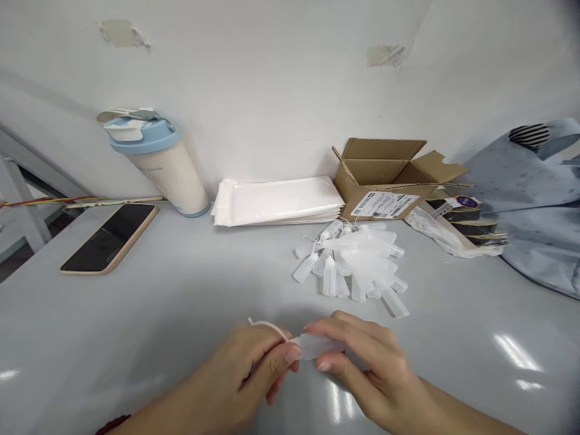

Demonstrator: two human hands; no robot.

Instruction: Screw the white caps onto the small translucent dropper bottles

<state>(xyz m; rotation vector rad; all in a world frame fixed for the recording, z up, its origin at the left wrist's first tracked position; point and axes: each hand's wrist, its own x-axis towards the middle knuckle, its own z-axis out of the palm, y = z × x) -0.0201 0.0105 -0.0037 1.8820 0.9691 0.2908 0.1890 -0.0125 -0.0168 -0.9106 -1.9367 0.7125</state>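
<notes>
Between my two hands lies a small translucent plastic bottle (pixel 316 346), on its side just above the table. My left hand (pixel 267 362) pinches its neck end between thumb and fingers, and a thin white strap curves up from there to the left. My right hand (pixel 367 362) grips the bottle's body with thumb and fingertips. Behind them, a pile of similar bottles (pixel 357 260) spreads over the grey table (pixel 190 302); some have thin needle-like tips.
At the back stand a blue-lidded tumbler (pixel 167 163), a stack of white packets (pixel 281 199) and an open cardboard box (pixel 385 187). A phone (pixel 111 238) lies left. Grey fabric (pixel 539 211) and plastic-wrapped items (pixel 457 223) sit right.
</notes>
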